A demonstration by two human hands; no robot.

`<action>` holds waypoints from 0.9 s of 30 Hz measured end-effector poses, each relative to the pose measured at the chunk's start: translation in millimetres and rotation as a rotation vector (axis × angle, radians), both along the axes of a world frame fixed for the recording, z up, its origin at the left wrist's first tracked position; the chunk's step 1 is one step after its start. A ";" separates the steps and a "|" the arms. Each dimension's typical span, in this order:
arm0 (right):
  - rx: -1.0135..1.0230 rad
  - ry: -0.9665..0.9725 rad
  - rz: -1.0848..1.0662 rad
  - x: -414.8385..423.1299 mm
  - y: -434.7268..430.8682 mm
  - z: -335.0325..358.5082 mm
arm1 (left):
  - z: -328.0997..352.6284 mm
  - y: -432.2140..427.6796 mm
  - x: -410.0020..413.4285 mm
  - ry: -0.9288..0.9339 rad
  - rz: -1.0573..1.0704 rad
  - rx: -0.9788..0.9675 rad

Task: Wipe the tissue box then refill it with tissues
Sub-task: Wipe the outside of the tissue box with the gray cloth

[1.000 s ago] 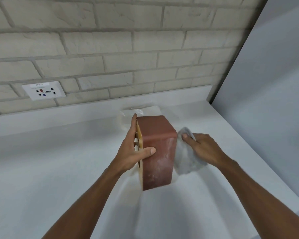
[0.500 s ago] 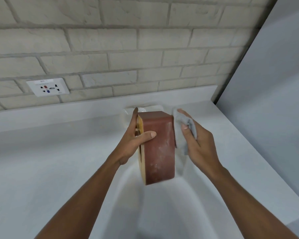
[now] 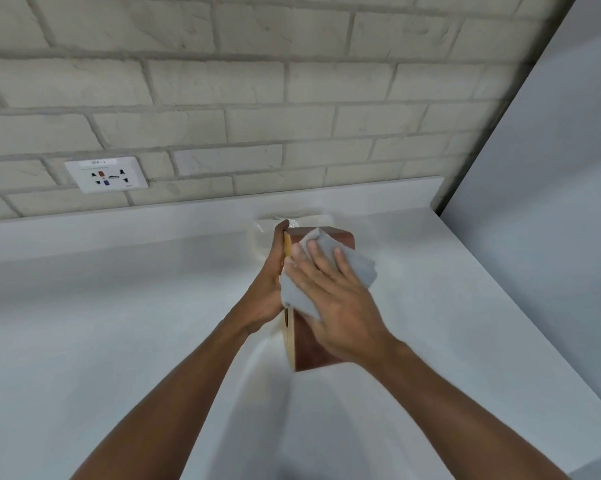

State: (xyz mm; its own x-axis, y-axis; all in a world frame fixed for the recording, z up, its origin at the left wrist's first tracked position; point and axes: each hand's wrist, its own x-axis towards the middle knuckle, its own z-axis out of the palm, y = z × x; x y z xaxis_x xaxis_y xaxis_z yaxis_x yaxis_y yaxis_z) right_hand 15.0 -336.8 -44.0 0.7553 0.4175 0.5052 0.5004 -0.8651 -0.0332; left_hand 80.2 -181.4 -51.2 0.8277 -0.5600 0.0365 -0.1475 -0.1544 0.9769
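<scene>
1. Pale brick wall (image 3: 223, 98) backs a white worktop (image 3: 119, 323); a wall socket (image 3: 107, 174) sits at 10 o'clock from the work.
2. Near mid-view the reddish-brown tissue box (image 3: 309, 351) is stood on end, probably so that its long face is turned up to be wiped. Whether its lower end rests on the worktop I cannot tell.
3. At the box's 9 o'clock side the left hand (image 3: 268, 292) grips the pale edge, seemingly bracing the box against the push; its thumb is hidden.
4. Across the face lies the right hand (image 3: 337, 306), fingers straight and spread, pressing a grey cloth (image 3: 358, 268) flat on the box. A flat palm likely covers more surface.
5. At 12 o'clock, just behind the box, lies a clear-wrapped pack (image 3: 268, 225), presumably the refill tissues, untouched. Wiping looks underway; refilling is not yet begun.
</scene>
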 end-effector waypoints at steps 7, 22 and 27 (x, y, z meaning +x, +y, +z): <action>0.135 0.067 -0.078 2.2 4.6 -4.0 | 0.9 -1.3 -1.5 0.014 0.077 -0.009; 0.054 0.080 -0.055 9.9 4.9 7.2 | -2.1 -5.0 -13.6 0.010 0.154 0.093; 0.013 0.060 -0.025 29.3 11.7 17.6 | -9.4 -1.9 -13.9 0.042 0.084 0.075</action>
